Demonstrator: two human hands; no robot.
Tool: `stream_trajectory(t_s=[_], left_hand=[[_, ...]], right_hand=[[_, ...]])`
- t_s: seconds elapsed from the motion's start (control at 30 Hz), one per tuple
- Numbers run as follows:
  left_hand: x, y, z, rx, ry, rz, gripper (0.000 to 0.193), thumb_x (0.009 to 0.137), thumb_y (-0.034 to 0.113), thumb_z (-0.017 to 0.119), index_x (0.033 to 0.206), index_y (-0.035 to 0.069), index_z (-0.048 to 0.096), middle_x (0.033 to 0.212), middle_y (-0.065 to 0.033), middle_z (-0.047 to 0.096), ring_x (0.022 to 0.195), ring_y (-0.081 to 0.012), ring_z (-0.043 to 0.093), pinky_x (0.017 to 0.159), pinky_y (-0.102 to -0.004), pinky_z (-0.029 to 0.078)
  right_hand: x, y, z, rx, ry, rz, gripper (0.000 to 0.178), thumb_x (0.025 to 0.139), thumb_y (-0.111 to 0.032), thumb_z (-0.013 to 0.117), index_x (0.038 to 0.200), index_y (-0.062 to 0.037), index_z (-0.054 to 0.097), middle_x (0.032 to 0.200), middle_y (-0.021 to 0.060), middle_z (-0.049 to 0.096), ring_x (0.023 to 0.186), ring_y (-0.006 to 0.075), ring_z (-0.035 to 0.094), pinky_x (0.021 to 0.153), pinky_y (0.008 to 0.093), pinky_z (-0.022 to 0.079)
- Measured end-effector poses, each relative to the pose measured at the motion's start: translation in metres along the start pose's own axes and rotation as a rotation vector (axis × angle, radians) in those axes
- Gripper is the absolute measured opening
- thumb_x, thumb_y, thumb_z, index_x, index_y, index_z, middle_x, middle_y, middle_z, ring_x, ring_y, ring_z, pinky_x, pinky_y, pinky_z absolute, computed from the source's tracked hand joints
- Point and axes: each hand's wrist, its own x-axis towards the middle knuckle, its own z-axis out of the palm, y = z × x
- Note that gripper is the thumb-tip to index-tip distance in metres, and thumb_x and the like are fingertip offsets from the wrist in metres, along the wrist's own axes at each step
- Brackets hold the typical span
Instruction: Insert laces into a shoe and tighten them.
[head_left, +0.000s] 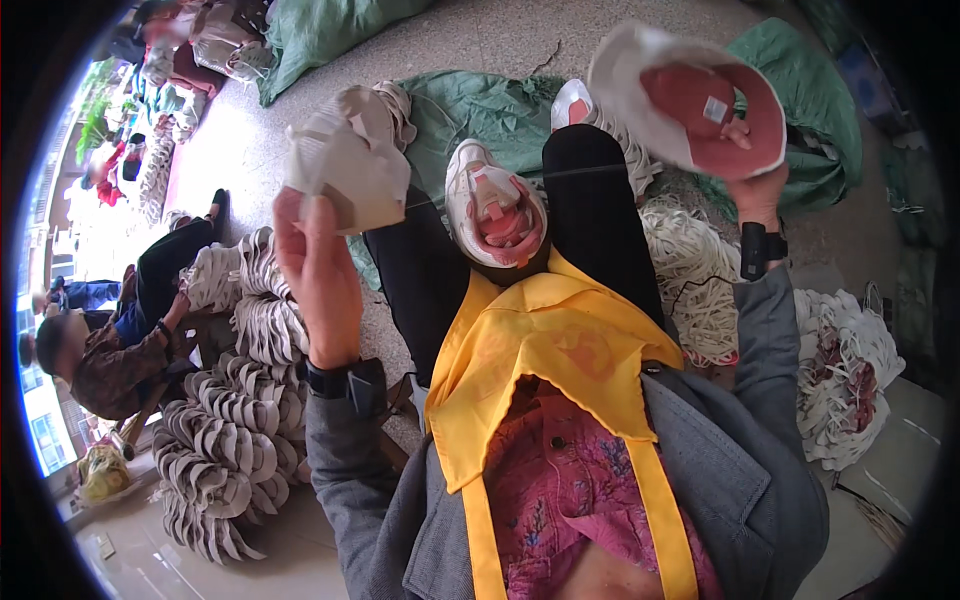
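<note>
My left hand (pixel 325 280) is raised, thumb and fingers closed on a cream shoe upper (pixel 345 165), slightly blurred. Up at the right, my right hand (pixel 760 195) grips another cream shoe upper (pixel 740 150) with pink lining; its fingertips show through the opening, beside a small white label. A thin pale thread (pixel 590 167) seems to cross above my knees between the two. Between my thighs rests a cream shoe (pixel 495 205) with pink lining, its opening facing me. Neither hand touches it. A yellow apron (pixel 545 350) covers my lap.
Curved cream shoe pieces (pixel 225 440) lie stacked in rows at my left. White strips (pixel 690 280) and a further bundle (pixel 845 370) lie at the right. Green sacks (pixel 470 110) spread over the floor ahead. Another person (pixel 120 360) sits at the far left.
</note>
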Motion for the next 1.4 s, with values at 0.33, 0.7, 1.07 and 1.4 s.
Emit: stream_trajectory(t_s=[0.33,0.7,1.07,1.4], left_hand=[[-0.055,-0.043,0.030,0.935,-0.673,0.266,0.030,0.078,0.000,0.078,0.102,-0.002,0.060,0.086,-0.0107,0.057,0.077,-0.0241,0.058,0.071,-0.0315,0.048],[-0.059,-0.089,0.046,1.073,-1.020,0.344,0.026,0.090,0.018,0.068,0.112,0.009,0.059,0.104,-0.0146,0.048,0.103,-0.0366,0.048,0.091,-0.0503,0.040],[-0.064,-0.085,0.028,0.996,-0.694,0.333,0.042,0.073,0.017,0.086,0.106,0.006,0.062,0.100,-0.0101,0.054,0.089,-0.0308,0.059,0.074,-0.0389,0.052],[-0.056,-0.084,-0.028,0.795,-0.285,-0.078,0.020,0.088,0.000,0.067,0.106,0.001,0.057,0.091,-0.0100,0.058,0.076,-0.0192,0.058,0.067,-0.0297,0.047]], right_hand=[[-0.017,0.015,0.007,-0.125,0.189,0.128,0.041,0.090,-0.032,0.055,0.117,-0.0008,0.058,0.107,0.0059,0.058,0.094,0.0147,0.056,0.065,0.0288,0.041],[-0.048,0.073,0.082,-0.571,0.080,0.140,0.051,0.091,-0.024,0.058,0.135,-0.0007,0.057,0.094,-0.0012,0.059,0.083,0.0113,0.056,0.077,0.0244,0.045],[-0.093,0.112,0.140,-1.267,-0.544,-0.009,0.027,0.085,-0.010,0.062,0.110,0.0007,0.059,0.087,0.0040,0.070,0.075,0.0086,0.061,0.073,0.0258,0.049],[-0.102,0.158,0.154,-1.402,-0.974,-0.230,0.028,0.075,-0.007,0.072,0.101,-0.0024,0.061,0.096,0.0118,0.063,0.083,0.0304,0.068,0.069,0.0395,0.056]])
